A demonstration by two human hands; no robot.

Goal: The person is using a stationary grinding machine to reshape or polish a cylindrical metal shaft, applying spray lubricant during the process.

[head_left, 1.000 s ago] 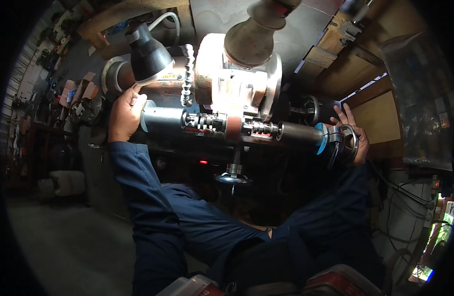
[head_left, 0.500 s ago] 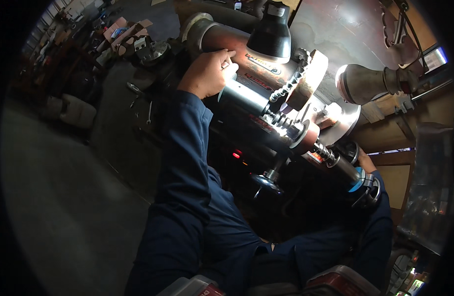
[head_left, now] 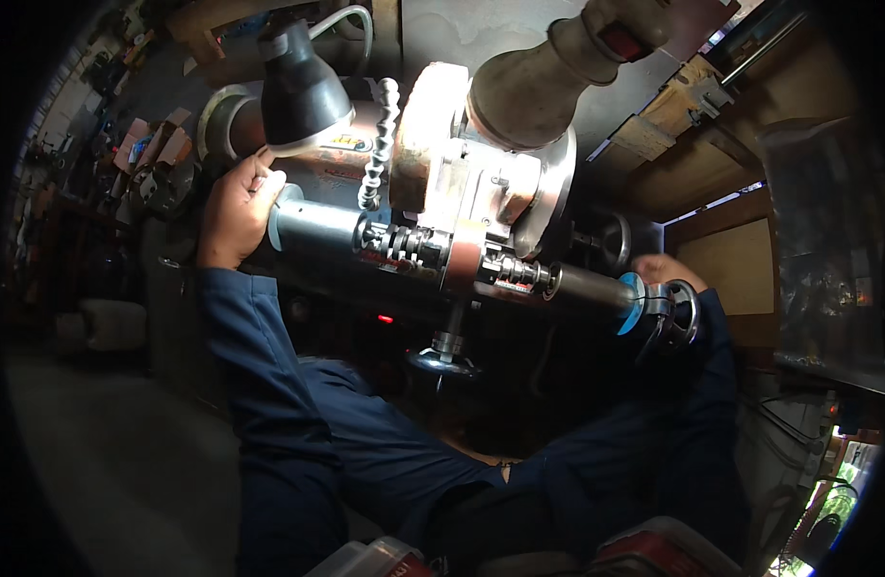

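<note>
A shaft with several ridges, like a camshaft (head_left: 404, 245), lies across a grinding machine between a silver cylinder (head_left: 317, 226) on the left and a dark cylinder (head_left: 592, 290) on the right. My left hand (head_left: 236, 213) is at the silver cylinder's outer end, its fingers bent and pressed together; what they hold, if anything, is hidden. Behind the right end, my right hand (head_left: 671, 271) shows only in part, close to a dark handwheel (head_left: 616, 240); its fingers are mostly hidden. A reddish support (head_left: 465, 255) surrounds the shaft's middle.
A black lamp (head_left: 303, 91) and a beige lamp (head_left: 539, 82) hang over the machine. A jointed hose (head_left: 377, 149) stands beside a bright round wheel (head_left: 555, 188). Below the shaft is a chrome handwheel (head_left: 442, 363); another handwheel (head_left: 688, 313) sits at the right end.
My view has turned, so the machine appears farther left and more level. My left hand stays at the silver cylinder's end. More of my right hand shows, beside the dark handwheel.
</note>
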